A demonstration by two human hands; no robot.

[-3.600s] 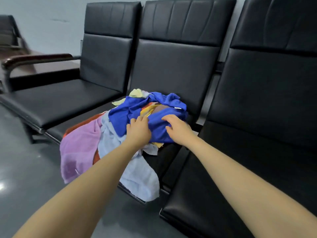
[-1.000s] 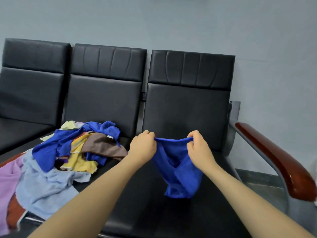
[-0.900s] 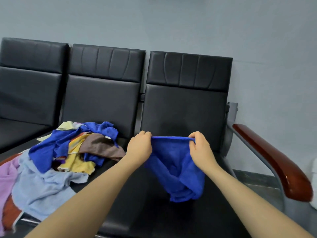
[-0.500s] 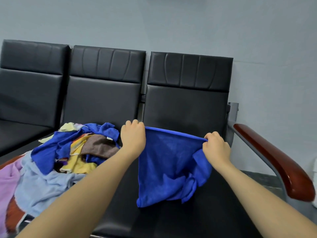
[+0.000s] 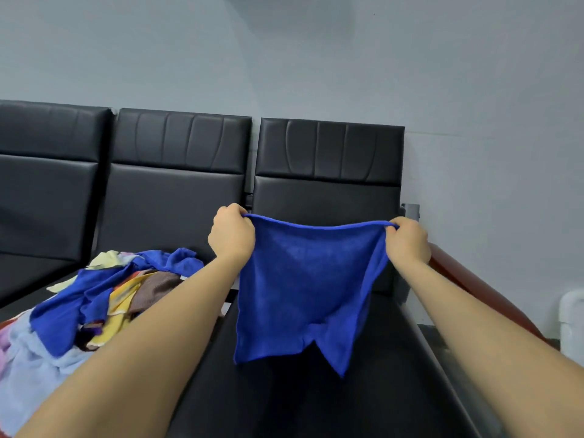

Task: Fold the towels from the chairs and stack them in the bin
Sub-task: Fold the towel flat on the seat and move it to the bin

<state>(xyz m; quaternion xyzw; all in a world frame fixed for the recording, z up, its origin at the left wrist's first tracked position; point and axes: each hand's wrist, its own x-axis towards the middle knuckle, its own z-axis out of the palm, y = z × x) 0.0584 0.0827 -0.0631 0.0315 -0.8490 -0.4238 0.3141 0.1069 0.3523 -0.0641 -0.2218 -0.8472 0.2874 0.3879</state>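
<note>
My left hand (image 5: 232,235) and right hand (image 5: 407,240) pinch blue towel (image 5: 306,286) top corners; top edge stretched level left-right, cloth hanging down over right chair seat (image 5: 363,403).

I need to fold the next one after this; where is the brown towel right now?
In the head view, lower left: the brown towel lies in the towel pile on the middle seat, beside the left forearm.

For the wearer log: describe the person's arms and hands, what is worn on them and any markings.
Both forearms are bare up to the frame edge, with no sleeves in view. The left hand and right hand wear no gloves. No watch, bracelet or ring shows on the wrists or on the visible fingers. No markings are visible. The upper arms lie outside the picture.
</note>
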